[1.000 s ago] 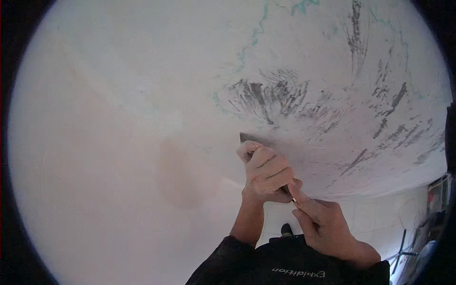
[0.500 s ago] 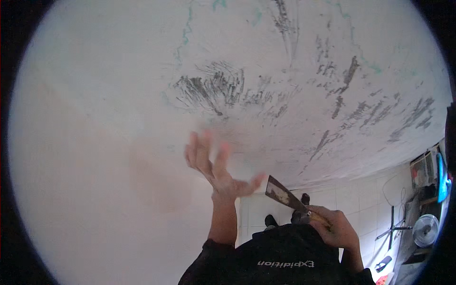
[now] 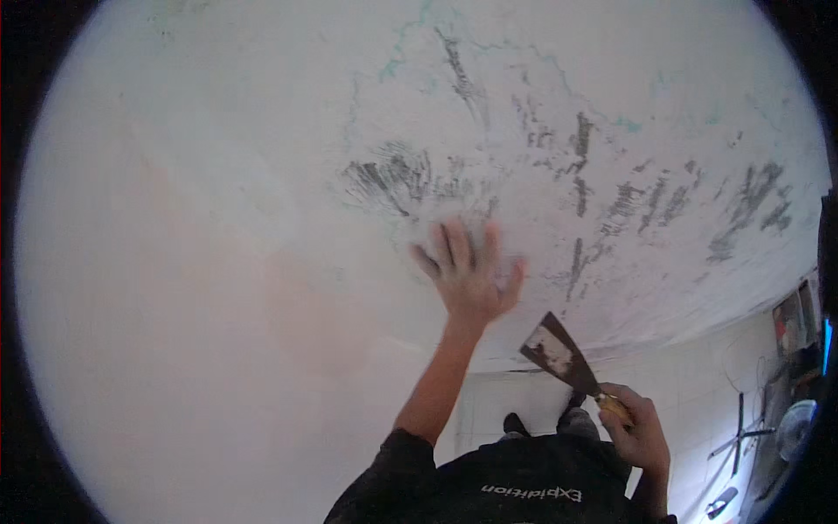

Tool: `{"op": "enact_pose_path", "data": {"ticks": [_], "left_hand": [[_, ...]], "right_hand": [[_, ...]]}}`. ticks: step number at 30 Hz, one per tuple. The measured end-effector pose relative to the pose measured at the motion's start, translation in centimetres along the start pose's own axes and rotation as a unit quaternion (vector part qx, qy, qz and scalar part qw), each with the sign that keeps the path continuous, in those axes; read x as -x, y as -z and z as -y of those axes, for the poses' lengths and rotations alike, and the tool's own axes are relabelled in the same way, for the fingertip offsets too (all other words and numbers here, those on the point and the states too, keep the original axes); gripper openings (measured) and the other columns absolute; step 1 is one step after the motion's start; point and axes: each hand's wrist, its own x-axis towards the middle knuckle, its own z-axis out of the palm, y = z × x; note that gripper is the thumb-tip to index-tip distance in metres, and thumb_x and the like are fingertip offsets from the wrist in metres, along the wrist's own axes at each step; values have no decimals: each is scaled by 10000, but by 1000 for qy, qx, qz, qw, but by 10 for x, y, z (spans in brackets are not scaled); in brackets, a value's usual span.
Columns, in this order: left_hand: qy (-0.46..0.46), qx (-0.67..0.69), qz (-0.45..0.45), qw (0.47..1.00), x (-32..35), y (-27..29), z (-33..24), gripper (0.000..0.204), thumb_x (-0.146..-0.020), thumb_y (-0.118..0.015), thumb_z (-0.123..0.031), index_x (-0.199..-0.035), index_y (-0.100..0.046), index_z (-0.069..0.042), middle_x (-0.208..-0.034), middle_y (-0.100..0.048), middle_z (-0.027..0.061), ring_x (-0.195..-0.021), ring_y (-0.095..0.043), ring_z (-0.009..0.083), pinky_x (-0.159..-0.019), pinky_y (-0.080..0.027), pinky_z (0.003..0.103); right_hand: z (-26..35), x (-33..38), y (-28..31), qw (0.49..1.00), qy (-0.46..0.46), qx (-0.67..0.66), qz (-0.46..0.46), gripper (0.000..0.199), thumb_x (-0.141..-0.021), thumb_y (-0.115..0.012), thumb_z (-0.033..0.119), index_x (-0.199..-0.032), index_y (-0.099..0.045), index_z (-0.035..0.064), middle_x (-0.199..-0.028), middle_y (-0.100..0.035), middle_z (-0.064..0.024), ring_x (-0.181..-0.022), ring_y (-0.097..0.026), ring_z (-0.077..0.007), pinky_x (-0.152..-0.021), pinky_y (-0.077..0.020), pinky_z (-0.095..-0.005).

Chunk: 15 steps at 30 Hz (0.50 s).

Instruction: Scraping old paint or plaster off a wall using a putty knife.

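Note:
My left hand (image 3: 467, 266) lies flat on the white wall (image 3: 218, 262) with fingers spread, just below and right of a patch of dark scrape marks (image 3: 388, 179). Lower right, my right hand (image 3: 635, 428) grips the yellowish handle of a putty knife (image 3: 563, 354). Its wide metal blade, smeared with white filler, points up and left and is held off the wall. More grey scrape marks (image 3: 663, 205) run across the wall to the right of my left hand.
The wall fills most of the view, with a faint pinkish patch (image 3: 297, 297) at the left. A pale tiled floor (image 3: 698, 375) shows at lower right, with a fan (image 3: 790, 432) and other small items near the right edge.
Both hands were together on the knife at the wall. The left hand has let go and moved up to press flat on the wall. The right hand drew the knife down and right.

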Motion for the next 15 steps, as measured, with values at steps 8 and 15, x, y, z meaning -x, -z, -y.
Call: {"op": "enact_pose_path", "data": {"ticks": [8,15], "left_hand": [[49,0,-113,992,-51,12,-1,885,-944,-465,-585,-1564,-216,-4,-1617,-69,311,-1495,-42,504,-1149,3,667],[58,-21,-63,996,-76,26,-55,944,-933,-493,-592,-1569,-150,15,-1626,-33,296,-1515,10,449,-1168,23,624]], "right_hand": [[-10,15,25,995,60,-65,50,300,-934,-656,136,-1196,-629,-7,-856,-691,-126,-737,-602,-138,-701,-492,-289],[-56,19,87,983,89,-161,4,338,-921,-647,145,-1208,-593,-25,-698,-576,-2,-623,-521,-66,-549,-425,-235]]}}
